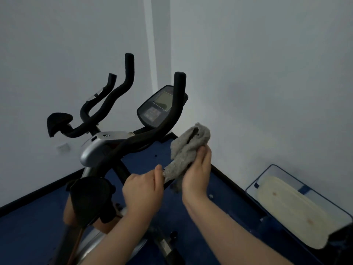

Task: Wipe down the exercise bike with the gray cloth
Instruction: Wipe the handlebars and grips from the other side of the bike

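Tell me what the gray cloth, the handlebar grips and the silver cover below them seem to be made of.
The gray cloth looks like soft knitted or terry fabric: fuzzy, limp, bunched. The handlebar grips look like matte black foam or rubber, with no shine. The silver cover seems glossy painted plastic or metal; its highlights leave that open.

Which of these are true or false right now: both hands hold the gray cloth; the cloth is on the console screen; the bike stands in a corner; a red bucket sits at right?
1. Both the left hand and the right hand hold the crumpled gray cloth. True.
2. The cloth lies on the black console's screen. False: it is held in the air, right of the handlebar.
3. The black and silver exercise bike stands in a corner of white walls. True.
4. A red bucket sits at right. False: a blue-rimmed clear bin does.
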A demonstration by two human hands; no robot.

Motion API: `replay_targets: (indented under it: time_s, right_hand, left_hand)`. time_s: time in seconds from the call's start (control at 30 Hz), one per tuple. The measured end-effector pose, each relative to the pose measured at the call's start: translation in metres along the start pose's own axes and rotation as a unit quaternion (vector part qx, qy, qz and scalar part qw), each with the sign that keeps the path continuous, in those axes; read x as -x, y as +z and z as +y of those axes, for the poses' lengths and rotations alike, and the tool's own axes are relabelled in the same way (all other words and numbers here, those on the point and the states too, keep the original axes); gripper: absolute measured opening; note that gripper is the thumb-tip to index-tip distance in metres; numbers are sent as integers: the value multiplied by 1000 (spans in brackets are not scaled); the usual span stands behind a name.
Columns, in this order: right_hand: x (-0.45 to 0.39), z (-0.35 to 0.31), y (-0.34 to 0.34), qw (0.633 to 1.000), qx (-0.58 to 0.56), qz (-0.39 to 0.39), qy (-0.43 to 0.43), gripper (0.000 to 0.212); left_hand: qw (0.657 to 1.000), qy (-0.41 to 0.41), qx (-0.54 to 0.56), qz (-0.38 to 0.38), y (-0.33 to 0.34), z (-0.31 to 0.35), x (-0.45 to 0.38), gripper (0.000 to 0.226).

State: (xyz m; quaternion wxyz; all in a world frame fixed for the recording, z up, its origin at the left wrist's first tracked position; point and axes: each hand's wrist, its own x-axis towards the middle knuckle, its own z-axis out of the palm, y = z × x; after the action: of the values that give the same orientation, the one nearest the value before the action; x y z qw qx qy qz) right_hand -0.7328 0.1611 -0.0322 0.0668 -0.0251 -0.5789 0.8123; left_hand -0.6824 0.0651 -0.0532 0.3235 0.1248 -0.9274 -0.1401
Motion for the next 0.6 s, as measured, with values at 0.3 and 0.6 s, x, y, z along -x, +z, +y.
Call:
replay_targets:
  time_s: [0.3,0.6]
  right_hand:
    - [2,10,8,998,23,-16,-47,45]
    - [-35,-12,7,994,7,-10,-110,24]
  left_hand:
    - [999,42,-4,29,-2,1,-3,54]
    - [998,50,-7,43,-3,0,-1,54]
